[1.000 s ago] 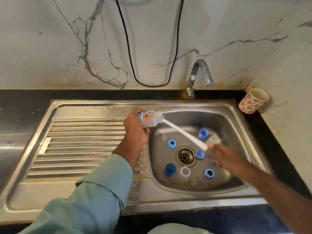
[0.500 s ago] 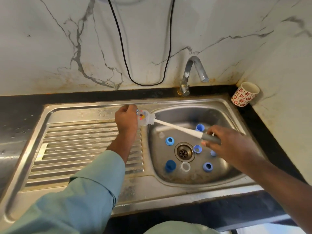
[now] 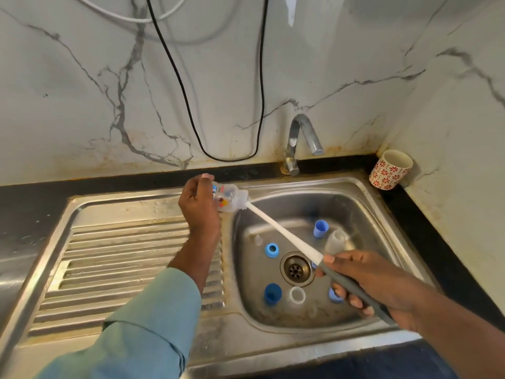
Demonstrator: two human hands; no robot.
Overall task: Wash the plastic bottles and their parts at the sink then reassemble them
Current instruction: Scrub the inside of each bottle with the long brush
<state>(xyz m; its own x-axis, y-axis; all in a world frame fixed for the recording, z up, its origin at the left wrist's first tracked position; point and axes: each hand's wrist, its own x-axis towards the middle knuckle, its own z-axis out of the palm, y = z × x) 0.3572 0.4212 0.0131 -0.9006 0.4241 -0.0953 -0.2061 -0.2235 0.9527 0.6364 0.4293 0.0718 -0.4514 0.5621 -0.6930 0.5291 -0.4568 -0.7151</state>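
Observation:
My left hand grips a small clear plastic bottle with a coloured print, held on its side above the sink's left rim. My right hand holds the grey handle of a long white bottle brush, whose bristle end is inside the bottle's mouth. In the steel basin lie a second clear bottle, a light blue cap, a blue ring, a dark blue cap, a clear ring and a small clear teat. Another blue part is half hidden under my right hand.
The drain sits in the middle of the basin. A steel tap stands behind it with no water running. A ribbed draining board lies to the left. A red-patterned cup stands in the back right corner. A black cable hangs on the marble wall.
My left hand has lifted the bottle slightly back and left. My right hand has slid down to grip the brush's grey handle, pulling the brush outward. The camera view has tilted upward.

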